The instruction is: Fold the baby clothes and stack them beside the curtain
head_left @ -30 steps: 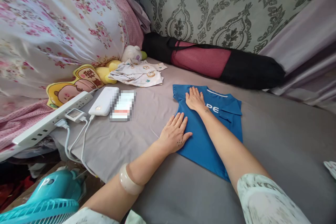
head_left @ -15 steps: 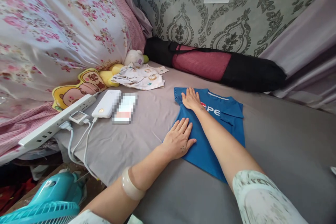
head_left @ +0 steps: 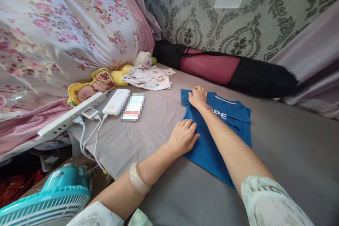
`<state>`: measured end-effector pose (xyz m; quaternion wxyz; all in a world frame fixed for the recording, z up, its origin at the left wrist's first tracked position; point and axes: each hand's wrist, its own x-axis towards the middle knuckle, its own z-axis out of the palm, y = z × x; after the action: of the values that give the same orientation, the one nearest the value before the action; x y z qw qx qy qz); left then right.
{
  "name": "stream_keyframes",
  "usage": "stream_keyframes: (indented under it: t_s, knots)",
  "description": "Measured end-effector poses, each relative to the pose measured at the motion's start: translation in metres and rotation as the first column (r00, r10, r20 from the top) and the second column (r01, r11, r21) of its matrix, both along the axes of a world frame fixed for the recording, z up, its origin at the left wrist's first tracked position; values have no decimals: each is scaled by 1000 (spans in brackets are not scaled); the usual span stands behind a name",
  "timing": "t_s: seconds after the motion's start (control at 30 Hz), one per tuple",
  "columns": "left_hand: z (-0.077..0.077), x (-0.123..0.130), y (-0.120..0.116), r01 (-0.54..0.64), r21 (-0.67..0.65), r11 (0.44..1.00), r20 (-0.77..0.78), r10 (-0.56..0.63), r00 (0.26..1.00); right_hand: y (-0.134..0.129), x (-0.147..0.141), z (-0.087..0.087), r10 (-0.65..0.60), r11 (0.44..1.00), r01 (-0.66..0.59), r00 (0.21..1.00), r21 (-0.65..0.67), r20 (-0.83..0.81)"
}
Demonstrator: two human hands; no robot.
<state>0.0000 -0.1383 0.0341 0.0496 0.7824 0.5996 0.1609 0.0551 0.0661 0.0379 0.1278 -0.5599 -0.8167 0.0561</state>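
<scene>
A blue T-shirt [head_left: 205,141] with white lettering lies spread on the grey bedsheet, its right sleeve folded inward across the chest. Near the left shoulder and sleeve, my right hand [head_left: 198,98] has its fingers curled onto the fabric. My left hand [head_left: 182,137] is at the shirt's left side edge, lower down, with bent fingers gathered on the cloth and the thumb on the shirt. Both hands appear closed on the cloth, though the fingertips are partly hidden.
On the left lie a power strip [head_left: 71,116] with plugged cables, a white power bank [head_left: 116,101] and a blurred phone [head_left: 133,107]. Patterned clothing [head_left: 150,77] and plush toys [head_left: 125,69] sit behind. A long black-and-red bag [head_left: 212,67] lines the wall; a turquoise fan [head_left: 63,180] stands lower left.
Both hands lay flat with fingers stretched out; now their fingers have curled in on the T-shirt's left side. The view has shifted slightly, and the shirt stays in place.
</scene>
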Motion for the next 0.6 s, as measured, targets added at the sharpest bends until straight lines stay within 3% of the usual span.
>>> stream_keyframes:
  t_s: [0.07,0.13,0.2,0.4,0.6]
  knots:
    - [6,-3,0,-136,-13,991,0,136,991,-4,-12,11,0,998,-2,999,-69,-37]
    - [9,-6,0,-257,-49,965,-31,256,966,-10,-24,19,-17,973,11,1000,-230,-25]
    - [9,-8,-1,-327,-80,941,-59,323,944,-15,-34,21,-59,946,58,998,-318,9]
    - [11,-11,-3,-398,-175,901,-62,393,917,-23,-43,8,-113,967,111,994,-229,6]
    - [14,-15,-4,-403,-254,879,-64,401,914,-13,-33,5,-19,974,14,1000,-228,-20]
